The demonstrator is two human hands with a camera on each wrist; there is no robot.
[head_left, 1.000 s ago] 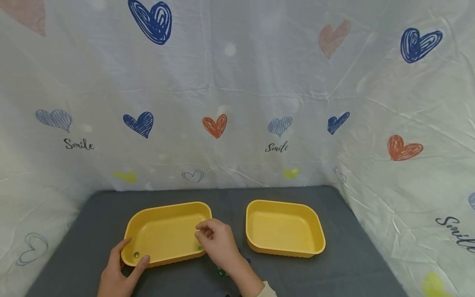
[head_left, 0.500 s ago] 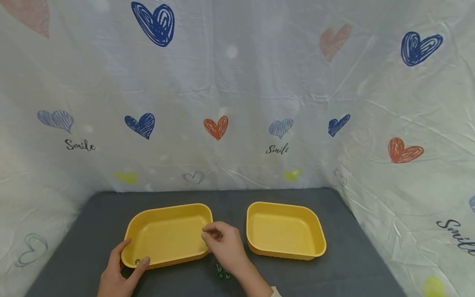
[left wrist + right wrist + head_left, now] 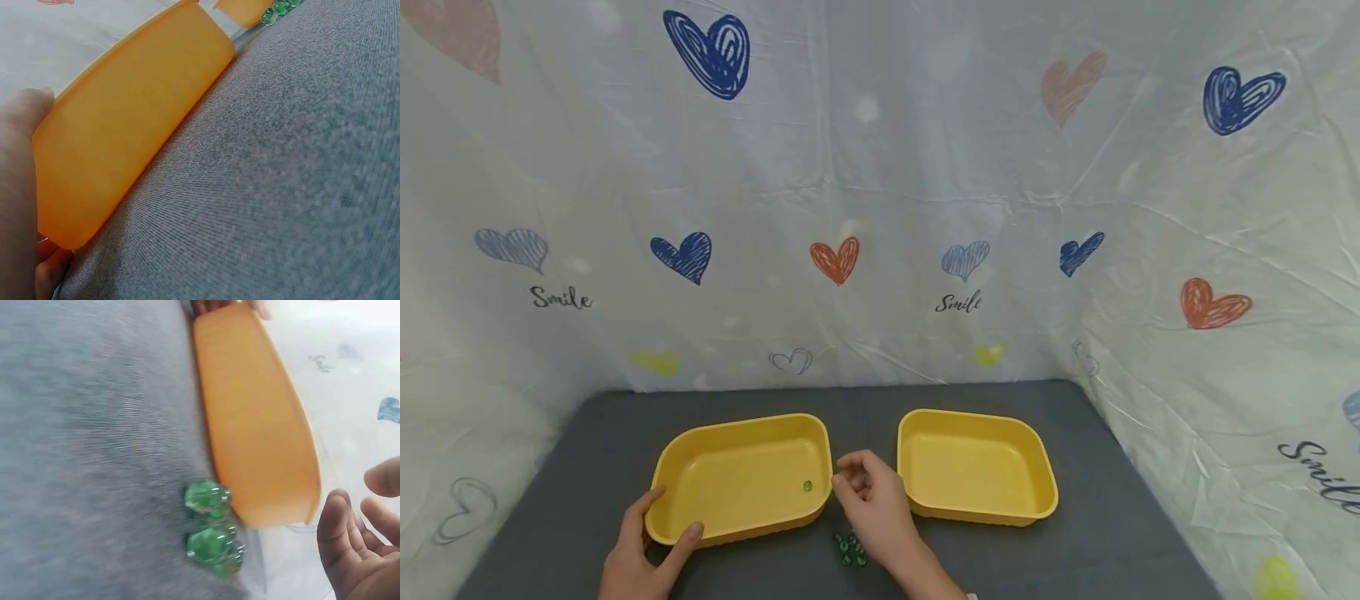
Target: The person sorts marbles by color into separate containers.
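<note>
My left hand (image 3: 643, 546) grips the near left corner of a yellow plastic tray (image 3: 741, 527), its thumb on the near rim and a finger along the left rim. The left wrist view shows the tray's long wall (image 3: 134, 119) beside the thumb. Inside the tray, near its right end, lies a small green marble (image 3: 807, 485). My right hand (image 3: 876, 508) is just outside the tray's right end, fingers loosely bent, with nothing between thumb and fingertips. Below it on the cloth sits a cluster of several green glass marbles (image 3: 209, 544).
A second yellow tray (image 3: 977, 510) stands to the right, with a gap between the two trays. Dark grey cloth (image 3: 760, 575) covers the table. A pale curtain (image 3: 887, 150) printed with hearts hangs behind it.
My right hand has drawn back rightward from over the tray's right end to outside it. The marble in the tray's left corner no longer shows; one shows near the right end. My left hand stays put.
</note>
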